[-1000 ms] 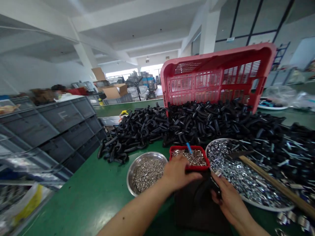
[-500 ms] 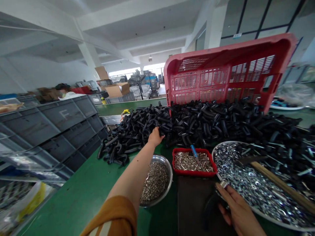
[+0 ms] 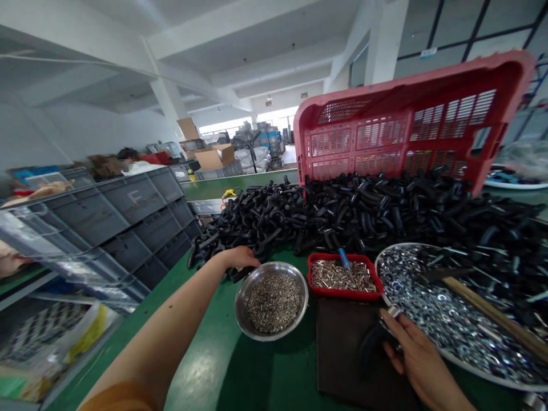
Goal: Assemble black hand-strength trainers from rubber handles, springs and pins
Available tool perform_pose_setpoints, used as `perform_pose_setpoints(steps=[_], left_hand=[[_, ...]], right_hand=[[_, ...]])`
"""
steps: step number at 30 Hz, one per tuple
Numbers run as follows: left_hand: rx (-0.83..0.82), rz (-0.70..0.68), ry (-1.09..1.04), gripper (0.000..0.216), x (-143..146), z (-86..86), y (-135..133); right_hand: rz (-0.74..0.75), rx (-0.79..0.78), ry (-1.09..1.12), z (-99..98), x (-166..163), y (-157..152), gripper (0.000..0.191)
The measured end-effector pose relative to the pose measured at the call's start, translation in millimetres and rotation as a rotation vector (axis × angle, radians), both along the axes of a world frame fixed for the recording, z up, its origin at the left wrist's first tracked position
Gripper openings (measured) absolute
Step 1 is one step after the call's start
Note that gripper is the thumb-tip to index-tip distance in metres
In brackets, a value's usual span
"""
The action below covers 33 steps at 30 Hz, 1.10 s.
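My left hand (image 3: 238,258) reaches out to the near left edge of a big heap of black curved plastic parts (image 3: 363,211). Its fingers curl down over one black part at the heap's edge, just left of a steel bowl (image 3: 240,294) of small metal nuts. My right hand (image 3: 413,357) is closed on a black curved part (image 3: 371,345) with a metal ring on its tip, held over a dark mat (image 3: 338,348). A red tray (image 3: 345,294) of small metal pins sits between the bowl and a wide steel pan (image 3: 428,311) of washers.
A tipped red crate (image 3: 406,125) stands behind the heap. A hammer with a wooden handle (image 3: 492,314) lies on the washer pan. Stacked grey bins (image 3: 128,211) line the left side of the green table (image 3: 201,365). Boxes and a person are far back left.
My left hand went from the red tray out to the heap, then drew back to the heap's near edge beside the bowl. My right hand kept hold of the black part.
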<state>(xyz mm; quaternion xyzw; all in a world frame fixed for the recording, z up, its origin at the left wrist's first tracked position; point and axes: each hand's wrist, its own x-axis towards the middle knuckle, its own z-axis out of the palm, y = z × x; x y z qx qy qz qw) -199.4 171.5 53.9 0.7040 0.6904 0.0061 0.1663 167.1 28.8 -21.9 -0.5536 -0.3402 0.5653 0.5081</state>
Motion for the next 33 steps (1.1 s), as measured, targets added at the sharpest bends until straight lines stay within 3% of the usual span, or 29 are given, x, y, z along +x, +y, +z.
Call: perform_pose_setpoints(steps=[4, 7, 12, 15, 22, 24, 26, 28, 30, 33], left_hand=[[0.021, 0.088, 0.031, 0.040, 7, -27.7, 11], [-0.090, 0.109, -0.018, 0.034, 5, -45.7, 14], [-0.245, 0.102, -0.154, 0.042, -12, -49.4, 1], [-0.233, 0.096, -0.208, 0.031, -20, -47.8, -16], [0.060, 0.164, -0.213, 0.031, -41, -59.5, -61], [0.191, 0.286, -0.261, 0.037, -47, -58.0, -72], [0.336, 0.459, -0.468, 0.047, -46, -49.6, -82], [0.411, 0.547, -0.786, 0.054, -32, -35.4, -94], [0.347, 0.457, -1.046, 0.054, -2, -19.4, -107], [-0.012, 0.201, -1.284, 0.066, 68, -2.1, -126]], right_hand=[[0.010, 0.010, -0.006, 0.4, 1, -1, 0.035], [0.022, 0.032, -0.008, -2.1, 1, 0, 0.034], [0.021, 0.056, -0.004, -4.3, 1, 1, 0.032], [0.010, 0.060, 0.020, 0.2, 0, 0, 0.032], [0.013, 0.088, 0.000, 9.7, -2, -5, 0.032], [0.011, 0.110, -0.023, 8.9, -2, -5, 0.033], [0.025, 0.148, -0.056, 8.1, -1, -5, 0.033], [0.062, 0.204, -0.077, 8.7, -1, -5, 0.032], [0.090, 0.282, -0.110, 12.3, -2, -5, 0.029], [0.115, 0.390, -0.207, 23.9, -3, -10, 0.024]])
